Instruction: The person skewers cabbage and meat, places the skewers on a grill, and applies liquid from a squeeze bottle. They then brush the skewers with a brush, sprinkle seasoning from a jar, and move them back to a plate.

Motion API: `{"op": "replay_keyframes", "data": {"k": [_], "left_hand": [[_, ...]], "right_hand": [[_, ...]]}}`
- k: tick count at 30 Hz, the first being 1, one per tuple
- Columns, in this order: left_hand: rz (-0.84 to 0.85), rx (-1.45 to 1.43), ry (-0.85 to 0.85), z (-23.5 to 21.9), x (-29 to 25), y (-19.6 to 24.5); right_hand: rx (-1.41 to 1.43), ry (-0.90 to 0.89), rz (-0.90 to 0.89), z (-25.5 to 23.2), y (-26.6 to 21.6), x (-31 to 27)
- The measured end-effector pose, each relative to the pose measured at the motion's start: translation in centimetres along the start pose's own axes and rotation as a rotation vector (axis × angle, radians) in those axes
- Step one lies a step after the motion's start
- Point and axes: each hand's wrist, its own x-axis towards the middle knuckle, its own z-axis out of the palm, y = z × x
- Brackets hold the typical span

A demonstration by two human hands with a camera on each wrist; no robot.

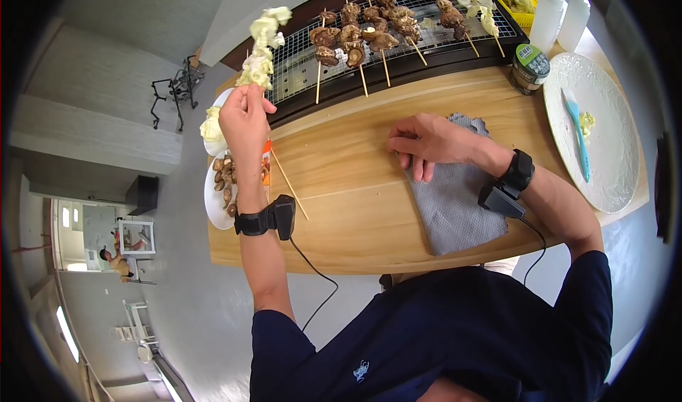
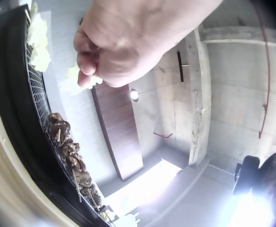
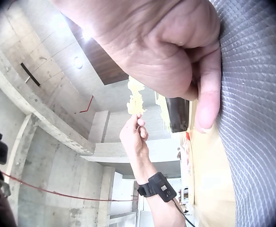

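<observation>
My left hand [image 1: 245,121] pinches the lower end of a skewer threaded with pale green cabbage leaves [image 1: 266,36], raised at the grill's left end. In the right wrist view the cabbage skewer [image 3: 136,97] stands upright above that hand's fingertips. My right hand [image 1: 440,142] holds nothing; its fingers are loosely curled over the grey cloth [image 1: 458,206] on the wooden table. On the black wire-mesh grill [image 1: 291,64] lie several mushroom skewers [image 1: 350,36], sticks toward me. Cabbage skewers [image 1: 486,14] lie at its right end.
To the left stand a plate of mushroom pieces [image 1: 215,206] and a plate with cabbage [image 1: 212,128], near a bare stick [image 1: 290,185]. At right are a large white plate [image 1: 611,153] with a blue brush [image 1: 577,132], a jar [image 1: 529,68], squeeze bottles [image 1: 547,18] and a yellow basket [image 1: 524,19].
</observation>
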Motion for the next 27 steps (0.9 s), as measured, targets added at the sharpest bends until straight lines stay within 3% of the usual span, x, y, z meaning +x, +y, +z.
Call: {"op": "replay_keyframes", "data": {"k": [4,8,10,14,19,21,27], "left_hand": [[-0.108,-0.273,-0.133,0.4,-0.4,0.1],[-0.228,-0.435,-0.154,1.1,-0.6,-0.5],[-0.321,-0.784,-0.218,1.7,-0.5,-1.6],[-0.427,-1.036,-0.385,2.9,-0.3,-3.9],[-0.512,-0.979,-0.305,4.1,-0.9,-5.1],[-0.476,-0.876,-0.217,4.4,-1.1,-5.0],[-0.418,-0.559,-0.17,4.7,-1.7,-4.6]], "right_hand": [[-0.005,-0.001,0.002,0.0,0.0,0.1],[-0.011,-0.001,0.009,0.1,-0.2,0.0],[-0.019,0.003,0.013,0.1,-0.3,0.0],[-0.01,-0.005,0.015,0.1,-0.2,0.1],[0.01,-0.006,0.012,0.0,0.0,0.1],[0.012,-0.008,0.013,0.0,0.0,0.2],[0.008,-0.007,0.011,0.0,0.0,0.3]]}}
